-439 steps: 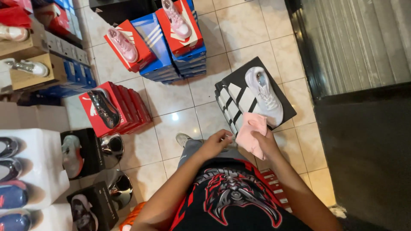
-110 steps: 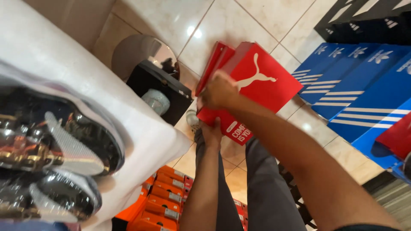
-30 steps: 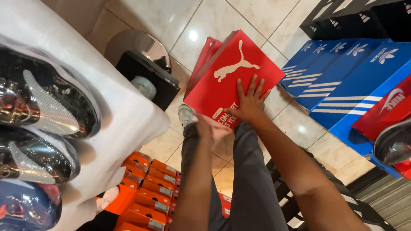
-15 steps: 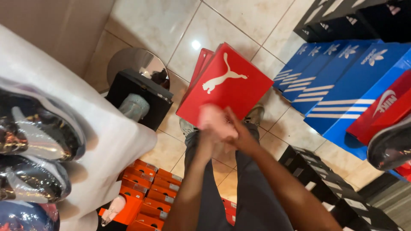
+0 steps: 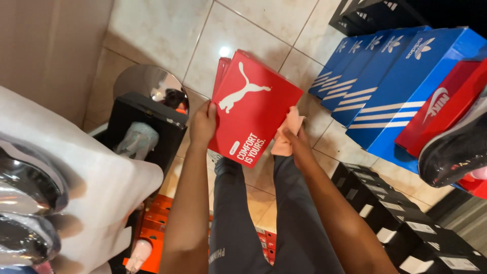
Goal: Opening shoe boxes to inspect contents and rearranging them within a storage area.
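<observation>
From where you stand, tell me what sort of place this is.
Most likely a shoe shop or its stockroom. The hands grip a red shoe box, blue striped shoe boxes stand in a row on the tiled floor, and dark shoes sit on a white display surface.

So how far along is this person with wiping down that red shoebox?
It looks mid-way. In hand: the left hand grips the red shoebox by its edge, and the right hand presses a pink cloth against the opposite edge. The lid's face shows no obvious dust, so that part may be done. Possibly left: the blue boxes and black boxes on the tiled floor, none being touched.
</observation>
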